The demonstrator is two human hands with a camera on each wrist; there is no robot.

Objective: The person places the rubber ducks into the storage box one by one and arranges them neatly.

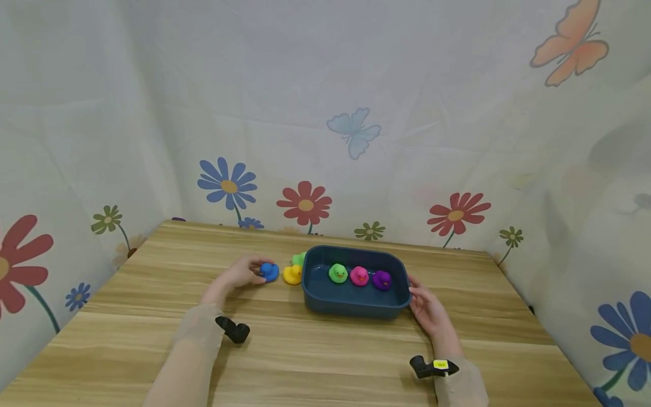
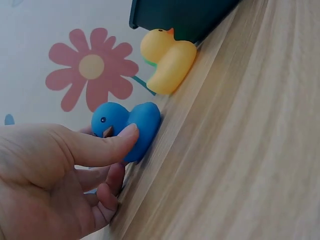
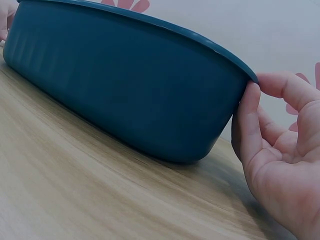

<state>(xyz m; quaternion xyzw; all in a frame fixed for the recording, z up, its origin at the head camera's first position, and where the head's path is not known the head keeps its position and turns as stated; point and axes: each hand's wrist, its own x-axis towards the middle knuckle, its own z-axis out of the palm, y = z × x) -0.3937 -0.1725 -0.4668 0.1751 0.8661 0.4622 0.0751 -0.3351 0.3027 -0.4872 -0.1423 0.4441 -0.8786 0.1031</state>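
My left hand [image 1: 243, 273] pinches a blue rubber duck [image 1: 269, 272] between thumb and fingers, at the tabletop left of a dark blue tub [image 1: 351, 308]. A yellow rubber duck [image 1: 292, 275] sits between the blue duck and the tub, with a green duck [image 1: 298, 259] partly hidden behind it. Inside the tub are a green duck [image 1: 338, 273], a pink duck [image 1: 359, 276] and a purple duck [image 1: 382, 280] in a row. At the tub's right end, my right hand [image 3: 280, 145] holds the rim with thumb and index finger.
The wooden table [image 1: 305, 362] carries everything. Behind it and to both sides hangs a pale cloth [image 1: 285, 130] printed with flowers and butterflies. A black camera mount is strapped to each wrist.
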